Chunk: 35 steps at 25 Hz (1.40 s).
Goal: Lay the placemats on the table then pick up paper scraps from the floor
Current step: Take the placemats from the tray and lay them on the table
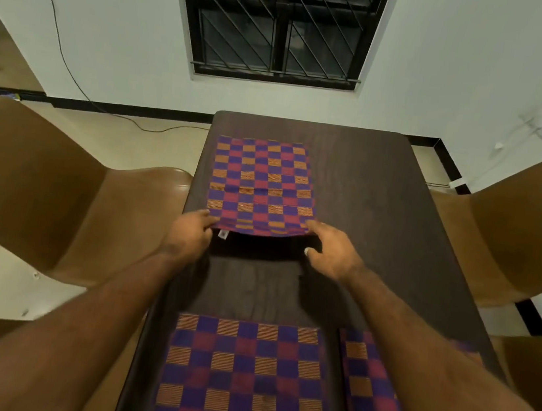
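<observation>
A checkered purple, red and orange placemat [262, 183] lies on the far left part of the dark wooden table [374, 198]. Its near edge is lifted a little off the table. My left hand [190, 234] pinches that edge at its left corner, beside a small white tag. My right hand [333, 248] holds the right corner, fingers on top and thumb below. A second placemat [239, 380] lies flat at the near end of the table. A third placemat [378, 402] sits to its right, partly hidden by my right forearm.
Brown chairs flank the table, one at the left [41, 189] and one at the right [517, 234]. A barred window [279, 23] is in the white wall beyond. A thin cable [155, 128] runs down the wall onto the floor. Small pale specks [34, 275] lie on the floor at the left.
</observation>
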Available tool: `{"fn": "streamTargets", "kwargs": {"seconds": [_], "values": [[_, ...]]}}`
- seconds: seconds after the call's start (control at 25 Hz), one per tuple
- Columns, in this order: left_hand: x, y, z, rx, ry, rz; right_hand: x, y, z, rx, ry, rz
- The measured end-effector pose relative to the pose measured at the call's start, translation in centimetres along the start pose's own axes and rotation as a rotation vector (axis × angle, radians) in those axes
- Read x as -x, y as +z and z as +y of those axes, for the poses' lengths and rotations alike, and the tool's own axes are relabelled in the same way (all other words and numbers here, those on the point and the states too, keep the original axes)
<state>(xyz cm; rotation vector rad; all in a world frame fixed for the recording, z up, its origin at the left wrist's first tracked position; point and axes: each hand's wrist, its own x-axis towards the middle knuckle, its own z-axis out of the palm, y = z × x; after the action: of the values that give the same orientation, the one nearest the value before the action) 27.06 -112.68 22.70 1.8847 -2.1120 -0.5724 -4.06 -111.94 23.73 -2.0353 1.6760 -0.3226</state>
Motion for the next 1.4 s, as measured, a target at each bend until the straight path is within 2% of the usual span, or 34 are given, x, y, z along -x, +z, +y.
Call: {"fn": "streamTargets", "kwargs": {"seconds": [0.08, 0.28, 0.76, 0.96, 1.2, 1.4], "values": [[1.2, 2.4, -1.0, -0.034, -0.021, -0.07, 1.3, 1.9, 0.6, -0.011, 0.005, -0.063], [2.8, 5.1, -2.1, -0.068, -0.087, -0.12, 3.0, 4.5, 1.5, 0.0, 0.068, -0.114], [2.7, 6.3, -3.5, 0.019, -0.131, -0.073, 4.6, 7.3, 2.3, -0.065, 0.143, -0.07], [2.9, 7.0, -4.6, -0.066, -0.121, -0.148, 4.9, 8.0, 2.6, -0.026, 0.156, -0.068], [3.6, 6.4, -4.2, -0.082, -0.109, -0.153, 5.2, 8.2, 2.7, 0.025, 0.175, -0.109], [4.0, 5.1, -2.9, -0.109, -0.102, -0.229, 5.8, 7.8, 1.5, 0.237, 0.137, -0.202]]}}
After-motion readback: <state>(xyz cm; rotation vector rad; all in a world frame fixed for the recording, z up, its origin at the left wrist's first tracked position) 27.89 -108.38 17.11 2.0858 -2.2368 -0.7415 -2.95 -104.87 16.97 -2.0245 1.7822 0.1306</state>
